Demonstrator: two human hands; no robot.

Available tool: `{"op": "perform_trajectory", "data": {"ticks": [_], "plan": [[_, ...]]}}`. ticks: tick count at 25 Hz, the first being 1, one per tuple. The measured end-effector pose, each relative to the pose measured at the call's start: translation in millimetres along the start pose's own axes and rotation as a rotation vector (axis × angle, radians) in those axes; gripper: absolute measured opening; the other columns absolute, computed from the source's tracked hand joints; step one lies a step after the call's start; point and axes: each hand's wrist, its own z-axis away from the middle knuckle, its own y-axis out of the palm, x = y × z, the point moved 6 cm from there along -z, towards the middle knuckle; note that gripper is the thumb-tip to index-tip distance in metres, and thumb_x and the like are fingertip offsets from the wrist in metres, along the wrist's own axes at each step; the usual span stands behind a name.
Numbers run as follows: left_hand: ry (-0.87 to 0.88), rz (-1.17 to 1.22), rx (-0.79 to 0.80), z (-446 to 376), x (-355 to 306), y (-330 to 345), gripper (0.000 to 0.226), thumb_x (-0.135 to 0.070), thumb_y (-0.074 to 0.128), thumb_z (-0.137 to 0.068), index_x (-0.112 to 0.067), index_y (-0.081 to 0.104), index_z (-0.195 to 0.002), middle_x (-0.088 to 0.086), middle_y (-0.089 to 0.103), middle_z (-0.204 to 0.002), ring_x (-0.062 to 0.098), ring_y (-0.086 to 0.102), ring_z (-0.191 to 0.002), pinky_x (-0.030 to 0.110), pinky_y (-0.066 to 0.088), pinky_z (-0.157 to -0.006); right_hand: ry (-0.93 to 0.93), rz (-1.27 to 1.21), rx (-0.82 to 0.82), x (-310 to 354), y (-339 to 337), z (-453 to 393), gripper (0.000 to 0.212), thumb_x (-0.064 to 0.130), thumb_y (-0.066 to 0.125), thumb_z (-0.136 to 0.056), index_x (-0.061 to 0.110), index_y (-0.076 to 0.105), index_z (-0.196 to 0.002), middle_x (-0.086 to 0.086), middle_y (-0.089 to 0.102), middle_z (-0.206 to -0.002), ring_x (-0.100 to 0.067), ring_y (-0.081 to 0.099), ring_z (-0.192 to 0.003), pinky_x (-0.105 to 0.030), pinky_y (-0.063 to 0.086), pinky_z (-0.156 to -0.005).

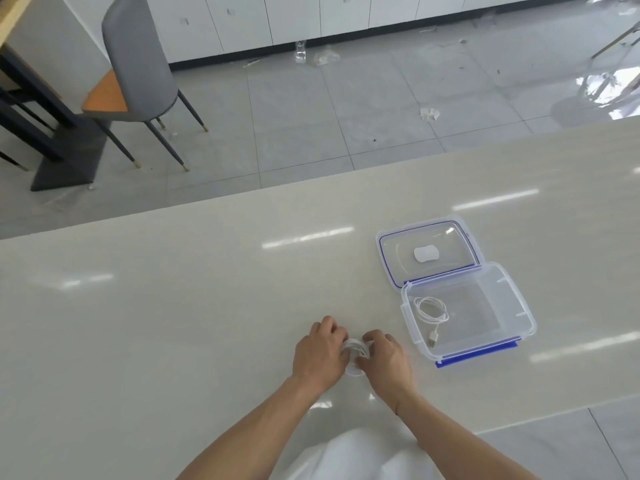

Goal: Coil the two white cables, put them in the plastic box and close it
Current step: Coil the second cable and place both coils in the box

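Both hands, left hand [320, 351] and right hand [386, 358], pinch the thin white cable coil [355, 351]; keep loops tight, then lift toward the clear plastic box [519, 317] at two o'clock.

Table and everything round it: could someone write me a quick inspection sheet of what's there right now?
Surface: pale glossy table, with ceiling lights reflected in it.
Job's things: clear plastic box open at the right; its blue-trimmed lid lies flat just behind it.
Clutter: nothing seen on the table; scraps of plastic wrap on the floor.
Hands: left hand and right hand both grip the second cable close together in front of the box.
Cables: coiled cable already in the box, plug end trailing; the second cable is bunched in loops between the hands.
Surroundings: grey chair, white cabinets, grey tiled floor.
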Motion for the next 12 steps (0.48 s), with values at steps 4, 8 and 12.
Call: {"op": "perform_trajectory", "data": {"ticks": [4, 8, 12], "plan": [[-0.006, 0.045, -0.012, 3.6, 3.4, 0.2, 0.024, -0.039, 0.051, -0.091, -0.022, 0.06, -0.105, -0.005, 0.051, -0.114, 0.017, 0.054, -0.101, 0.034, 0.051, -0.064, -0.017, -0.006, 0.017, 1.8, 2.5, 0.4, 0.025, 0.021, 0.065, -0.086, 0.02, 0.068, -0.111, -0.006, 0.062, -0.112, -0.03, 0.065, -0.095, -0.038, 0.053, -0.083], [0.009, 0.109, -0.002, 7.9, 0.9, -9.2, 0.024, -0.041, 0.051, -0.09, -0.024, 0.059, -0.105, -0.009, 0.057, -0.112, 0.014, 0.054, -0.105, 0.033, 0.052, -0.071, -0.024, -0.061, 0.037, -0.8, -5.2, 4.5, 0.021, 0.018, 0.067, -0.085, 0.019, 0.069, -0.106, -0.004, 0.066, -0.108, -0.026, 0.066, -0.094, -0.035, 0.052, -0.082], [0.073, 0.219, -0.004, 14.7, -8.7, -34.9, 0.022, -0.048, 0.056, -0.086, -0.03, 0.06, -0.1, -0.016, 0.062, -0.103, 0.007, 0.056, -0.099, 0.029, 0.051, -0.075, -0.037, -0.182, 0.059, -3.9, -31.6, 22.7, 0.018, 0.022, 0.071, -0.082, 0.029, 0.07, -0.1, 0.01, 0.074, -0.092, -0.012, 0.07, -0.08, -0.024, 0.052, -0.067]]}}
